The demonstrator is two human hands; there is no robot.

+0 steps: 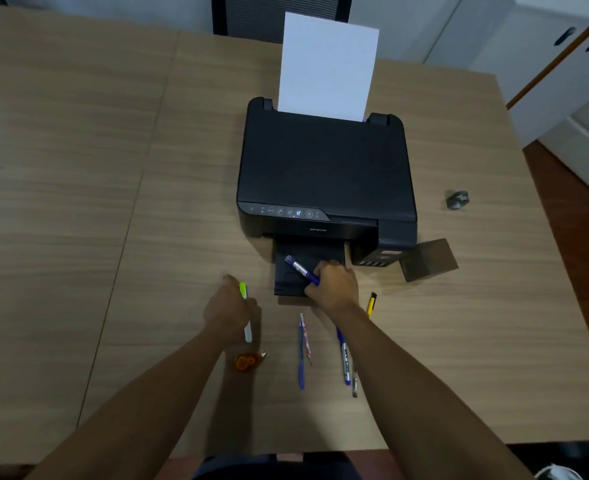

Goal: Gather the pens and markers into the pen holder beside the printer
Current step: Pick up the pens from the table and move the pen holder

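My right hand [334,285] is shut on a blue and silver marker [298,267] over the printer's output tray. My left hand [229,306] grips a white highlighter with a yellow-green cap [247,329] on the table. A dark square pen holder [428,259] stands just right of the black printer [324,174]. On the wood table in front lie a blue pen [301,362], a pinkish pen [306,337], a blue marker [344,362], a thin dark pen [354,384] and a yellow pen [371,304].
An orange correction-tape dispenser [246,362] lies under my left wrist. A small grey object [457,199] sits on the table right of the printer. White paper [327,67] stands in the printer's rear feed. White cabinets [563,64] are at the far right.
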